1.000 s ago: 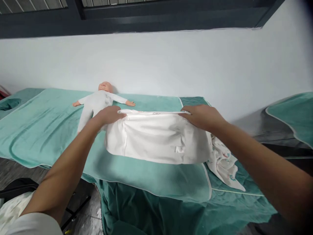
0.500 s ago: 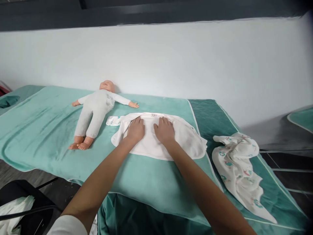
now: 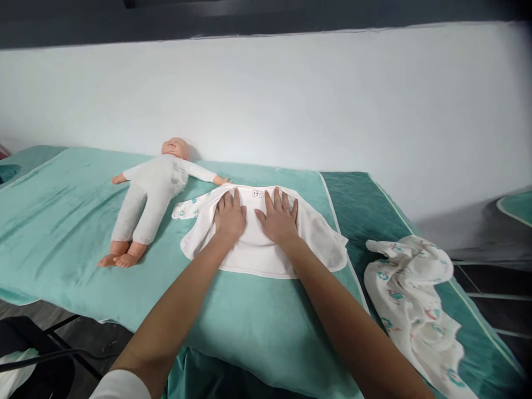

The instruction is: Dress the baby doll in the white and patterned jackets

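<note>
A white baby shirt (image 3: 257,244) lies spread on the green blanket (image 3: 249,310), its label near the neckline and a patterned sleeve out to the left. Flat on the shirt's left half rests my left hand (image 3: 230,216), fingers stretched out. My right hand (image 3: 279,217) presses on the right half with its fingers spread. Neither hand grips the cloth. Left of the shirt a baby doll (image 3: 155,180) in a white suit lies on its back, one hand close to the shirt's upper edge.
On the darker green cover at the right lies a crumpled white patterned garment (image 3: 415,305). A white wall (image 3: 266,105) rises behind the bed. At the lower left stands a black chair (image 3: 45,360) with pale cloth on it.
My hands have spread their fingers and slid slightly up the shirt towards its neckline. The shirt's upper edge has moved closer to the doll's hand. The camera view has shifted a little.
</note>
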Demonstrator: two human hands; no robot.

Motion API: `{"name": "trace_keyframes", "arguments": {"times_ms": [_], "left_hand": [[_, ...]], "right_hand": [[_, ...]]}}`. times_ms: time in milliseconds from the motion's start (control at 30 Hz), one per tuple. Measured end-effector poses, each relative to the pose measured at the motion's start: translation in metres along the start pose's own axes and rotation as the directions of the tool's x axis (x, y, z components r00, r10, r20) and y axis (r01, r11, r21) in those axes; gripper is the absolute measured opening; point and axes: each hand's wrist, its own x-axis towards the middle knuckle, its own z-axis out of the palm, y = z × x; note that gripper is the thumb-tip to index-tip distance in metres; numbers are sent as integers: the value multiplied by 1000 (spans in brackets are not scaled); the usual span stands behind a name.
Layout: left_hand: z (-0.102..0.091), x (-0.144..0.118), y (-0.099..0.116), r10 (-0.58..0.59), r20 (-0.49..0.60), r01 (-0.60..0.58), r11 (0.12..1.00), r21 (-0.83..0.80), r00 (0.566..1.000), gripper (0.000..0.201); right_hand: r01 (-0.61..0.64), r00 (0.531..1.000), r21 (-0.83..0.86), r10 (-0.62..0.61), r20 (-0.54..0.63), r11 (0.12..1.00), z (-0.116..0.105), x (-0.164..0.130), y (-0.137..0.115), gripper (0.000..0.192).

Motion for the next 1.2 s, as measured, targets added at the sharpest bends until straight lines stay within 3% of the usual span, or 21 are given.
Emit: {"name": "trace_keyframes", "arguments": {"times_ms": [400, 500, 600, 733, 867, 1100, 1200], "left_hand": [[10, 5, -3, 25, 112, -15, 996, -92, 993, 66], [8, -11, -1, 50, 83, -44, 997, -71, 995, 65], [2, -41, -3, 110, 35, -109, 994, -27, 993, 61], [-15, -90, -18, 269, -67, -271, 962, -24, 961, 42], [-31, -129, -34, 337, -156, -343, 939, -12, 929, 29], [-35, -146, -41, 456, -159, -462, 887, 2, 876, 32], [-32, -145, -42, 451, -226, -466, 885, -13, 863, 34]], "right_hand": [[38, 989, 3, -38, 143, 999, 4, 14, 9, 70], [46, 984, -8, -44, 174, 999, -1, 6, 2, 69], [112, 986, 9, -112, 124, 994, -5, -22, 3, 66], [302, 953, 178, -296, -61, 937, -14, -74, 25, 54], [366, 918, 231, -308, -252, 901, -30, -112, 55, 34], [456, 884, 90, -440, -156, 885, -43, -134, 62, 47], [376, 923, 122, -360, -136, 918, -46, -120, 70, 53]]}}
